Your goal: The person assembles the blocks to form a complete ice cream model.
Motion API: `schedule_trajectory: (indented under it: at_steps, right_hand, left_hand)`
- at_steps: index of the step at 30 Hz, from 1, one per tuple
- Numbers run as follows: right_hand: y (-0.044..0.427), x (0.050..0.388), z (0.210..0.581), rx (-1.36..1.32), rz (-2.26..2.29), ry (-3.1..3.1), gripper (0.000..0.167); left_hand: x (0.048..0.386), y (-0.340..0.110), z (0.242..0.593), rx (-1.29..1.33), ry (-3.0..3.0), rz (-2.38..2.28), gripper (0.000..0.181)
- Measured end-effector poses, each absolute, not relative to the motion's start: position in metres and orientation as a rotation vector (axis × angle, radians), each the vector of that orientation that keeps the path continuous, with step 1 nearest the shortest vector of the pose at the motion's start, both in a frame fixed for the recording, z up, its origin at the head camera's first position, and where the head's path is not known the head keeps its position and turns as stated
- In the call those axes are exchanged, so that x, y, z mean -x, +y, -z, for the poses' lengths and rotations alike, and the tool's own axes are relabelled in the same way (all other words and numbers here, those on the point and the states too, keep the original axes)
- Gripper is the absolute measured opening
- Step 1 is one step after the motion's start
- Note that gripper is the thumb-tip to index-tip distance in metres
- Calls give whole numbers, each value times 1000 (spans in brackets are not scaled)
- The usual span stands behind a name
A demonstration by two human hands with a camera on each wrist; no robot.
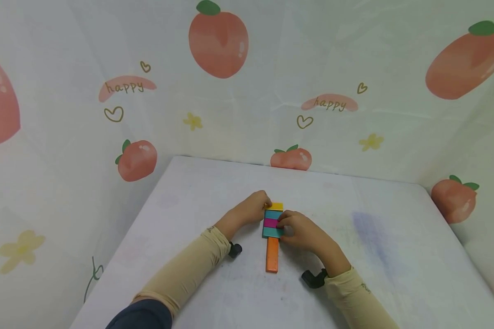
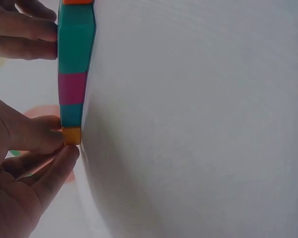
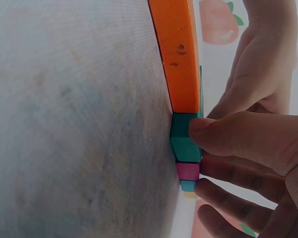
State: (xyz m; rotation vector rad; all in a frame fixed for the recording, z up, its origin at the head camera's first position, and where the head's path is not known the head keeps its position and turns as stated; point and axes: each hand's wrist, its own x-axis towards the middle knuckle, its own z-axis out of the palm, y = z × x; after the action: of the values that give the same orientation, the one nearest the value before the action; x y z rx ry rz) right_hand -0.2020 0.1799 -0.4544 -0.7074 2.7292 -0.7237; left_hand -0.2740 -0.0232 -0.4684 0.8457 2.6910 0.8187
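Several coloured blocks lie end to end in a row on the white tabletop. At the far end is a yellow block (image 1: 276, 206), whose end my left hand (image 1: 253, 208) pinches between thumb and fingers. Nearer come a blue block (image 1: 273, 214), a magenta block (image 1: 270, 223) and a teal block (image 1: 271, 232). A long orange block (image 1: 272, 256) extends from the teal one towards me. From the right side my right hand (image 1: 302, 232) touches the row. Its thumb meets the teal block (image 3: 185, 141), while its fairly straight fingers touch the magenta block (image 3: 187, 171) and the blue block.
The white tabletop (image 1: 214, 283) spreads around the row, with a purple stain (image 1: 370, 237) on the right. Behind it hangs a pale backdrop (image 1: 247, 100) printed with fruit, hearts and flowers. A black wrist camera (image 1: 314, 278) sits at the right wrist, another (image 1: 235, 249) at the left.
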Motion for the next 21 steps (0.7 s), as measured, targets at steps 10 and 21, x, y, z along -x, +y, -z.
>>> schedule_trajectory:
  at_steps: [10,21]
  right_hand:
    - [181,200,454,801,734,2742,21]
    - [187,200,459,842,769,2739,22]
  left_hand:
    - [274,-23,470,-910,2698,-805,33]
    - [269,-25,471,-967,2702,-804,28]
